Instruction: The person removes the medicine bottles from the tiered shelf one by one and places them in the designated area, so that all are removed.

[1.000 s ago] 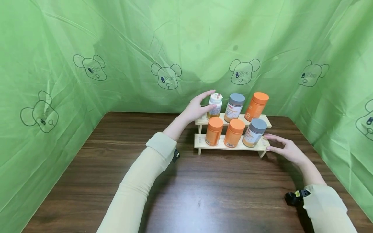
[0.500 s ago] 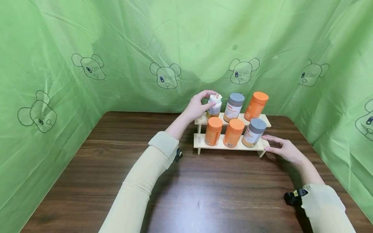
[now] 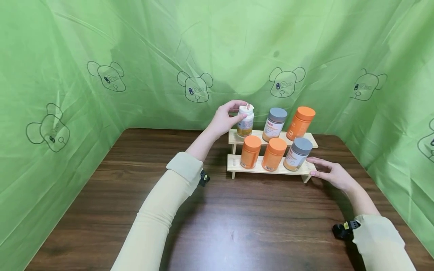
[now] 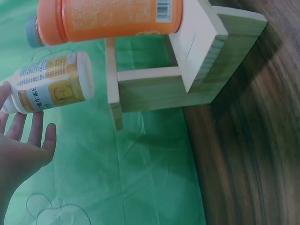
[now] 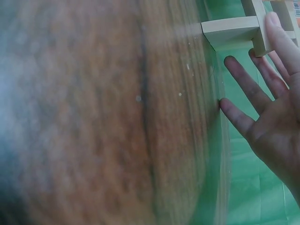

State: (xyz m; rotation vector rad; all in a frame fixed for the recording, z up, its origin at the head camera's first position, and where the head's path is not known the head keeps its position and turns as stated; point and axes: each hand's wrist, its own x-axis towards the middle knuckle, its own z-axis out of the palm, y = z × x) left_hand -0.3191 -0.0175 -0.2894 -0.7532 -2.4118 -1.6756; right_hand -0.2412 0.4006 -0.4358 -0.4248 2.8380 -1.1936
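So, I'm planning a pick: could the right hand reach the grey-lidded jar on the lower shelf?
Probably yes: the right hand is at the end of the lower shelf beside the grey-lidded jar, with no other jar between them.

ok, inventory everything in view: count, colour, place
white pill bottle: 1, white, gold label, held clear of upper tier
orange jars: 3, orange, lower tier left and middle, upper right
grey-lidded jars: 2, white-orange bodies, lower right, upper middle
two-tier wooden stand: 1, pale, on table
table: 1, dark brown, centre
curtain: count unclear, green, around table
animal-face prints: 6, dark outlines, on curtain
wrist cameras: 2, black, one per wrist
sleeves: 2, cream, forearms
left hand: 1, bare, gripping bottle
right hand: 1, bare, at stand's right end
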